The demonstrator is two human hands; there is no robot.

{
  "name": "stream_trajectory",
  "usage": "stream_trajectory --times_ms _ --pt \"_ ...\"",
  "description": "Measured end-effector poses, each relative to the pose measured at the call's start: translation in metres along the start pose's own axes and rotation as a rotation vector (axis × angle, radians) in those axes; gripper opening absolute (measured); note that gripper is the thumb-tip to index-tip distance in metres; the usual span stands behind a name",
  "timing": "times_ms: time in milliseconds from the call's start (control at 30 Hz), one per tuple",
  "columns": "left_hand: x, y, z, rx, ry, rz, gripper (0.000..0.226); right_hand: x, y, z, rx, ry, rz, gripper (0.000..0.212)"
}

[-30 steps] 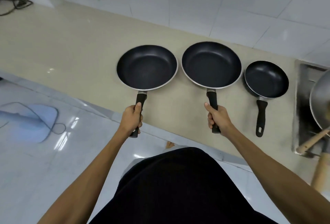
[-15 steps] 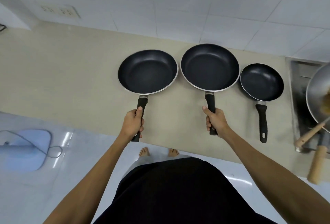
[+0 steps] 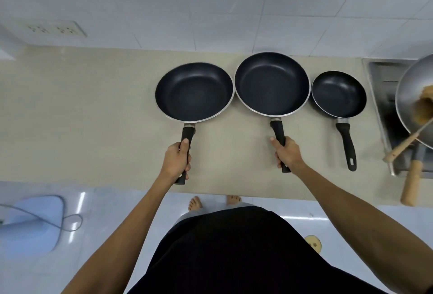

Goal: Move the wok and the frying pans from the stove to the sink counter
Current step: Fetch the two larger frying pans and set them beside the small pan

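Observation:
Three black non-stick frying pans sit in a row on the beige counter [image 3: 82, 110]. My left hand [image 3: 177, 160] grips the black handle of the left frying pan [image 3: 194, 92]. My right hand [image 3: 286, 155] grips the handle of the middle frying pan [image 3: 271, 82], the largest one. A small frying pan [image 3: 338, 94] lies untouched to their right, its handle pointing toward me. At the far right edge a metal wok [image 3: 408, 96] with a wooden handle [image 3: 410, 186] rests on the steel stove [image 3: 382, 78], partly cut off by the frame.
A wooden-handled utensil [image 3: 401, 147] leans in the wok, which holds brownish food. White tiled wall with a socket strip [image 3: 56, 29] runs behind the counter. A blue appliance with a cord [image 3: 28, 225] lies on the glossy floor at left.
The view has swung and straightened over the counter. Both hands keep their grip on the same two pan handles; the pans' layout on the counter looks the same.

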State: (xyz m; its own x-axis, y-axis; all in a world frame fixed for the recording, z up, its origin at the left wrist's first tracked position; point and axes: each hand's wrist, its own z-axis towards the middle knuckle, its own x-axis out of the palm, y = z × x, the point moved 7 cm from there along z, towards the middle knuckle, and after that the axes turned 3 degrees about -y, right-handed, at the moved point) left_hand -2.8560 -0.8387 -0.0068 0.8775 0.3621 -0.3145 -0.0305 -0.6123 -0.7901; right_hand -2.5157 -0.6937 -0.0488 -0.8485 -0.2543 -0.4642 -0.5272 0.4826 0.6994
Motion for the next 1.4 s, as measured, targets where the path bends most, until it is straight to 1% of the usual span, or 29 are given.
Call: stream_trajectory --times_ms 133,333,567,700,833,933,1267,1400 --pt "-0.002 -0.001 0.005 0.008 0.027 0.013 0.043 0.0 0.003 -0.003 0.005 -0.04 -0.038 0.038" --pt "-0.007 0.005 0.009 0.01 0.044 0.03 0.047 0.003 0.003 -0.004 0.033 -0.045 -0.07 0.043" --pt "-0.009 0.015 0.014 0.031 0.034 0.052 0.041 0.004 0.002 -0.004 0.055 -0.069 -0.078 0.049" --pt "-0.003 0.029 0.013 0.044 0.024 0.029 0.043 0.003 0.003 -0.007 0.078 -0.074 -0.062 0.047" --pt "0.005 0.039 0.017 0.037 0.034 -0.016 0.038 0.001 0.002 -0.011 0.103 -0.08 -0.027 0.042" --pt "0.009 0.044 0.02 0.036 0.053 -0.013 0.038 0.002 0.001 -0.015 0.111 -0.078 -0.029 0.043" --pt "0.017 0.054 0.027 0.002 0.026 0.011 0.033 0.003 -0.005 -0.017 0.094 -0.065 -0.104 0.04" --pt "0.016 0.053 0.026 -0.006 -0.015 0.028 0.028 0.003 -0.003 -0.019 0.038 -0.054 -0.227 0.04"
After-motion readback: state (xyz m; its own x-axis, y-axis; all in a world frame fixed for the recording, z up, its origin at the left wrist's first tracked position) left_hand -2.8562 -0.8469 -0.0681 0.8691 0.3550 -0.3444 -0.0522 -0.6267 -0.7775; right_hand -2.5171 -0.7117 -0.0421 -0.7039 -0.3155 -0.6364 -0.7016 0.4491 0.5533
